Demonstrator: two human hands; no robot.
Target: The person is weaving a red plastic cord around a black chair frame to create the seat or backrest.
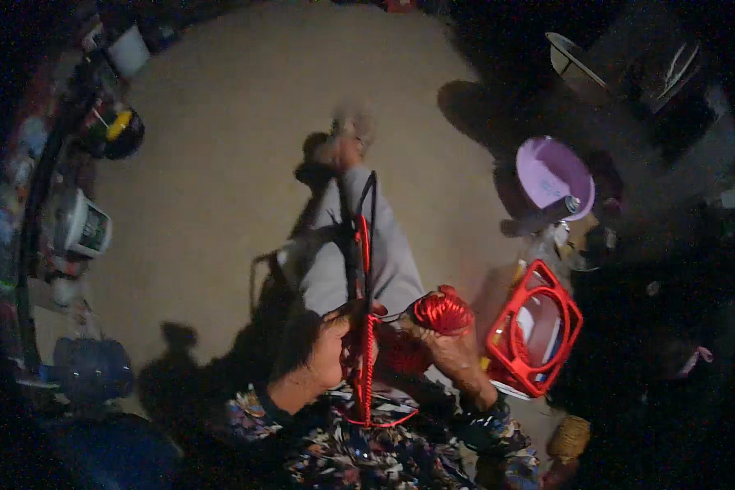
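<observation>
A long, narrow dark frame (371, 282) stands over my lap, with bright red cord (368, 359) wound along parts of it. My left hand (327, 359) is closed around its middle. In my right hand (456, 353) I grip a shiny red bundle of cord (443, 310). A thin dark strand runs between the bundle and the frame. A loose red strand curves across my patterned top near the frame's lower end. Shadow hides some of my fingers, and I cannot tell what the frame belongs to.
My legs in light grey trousers (388, 245) stretch forward over the floor (220, 163). To the right stand a red plastic basket (498, 359) with things inside, a purple basin (584, 175) and a dark cylinder (551, 214). A white tub (77, 224) and a blue container (94, 367) are at left.
</observation>
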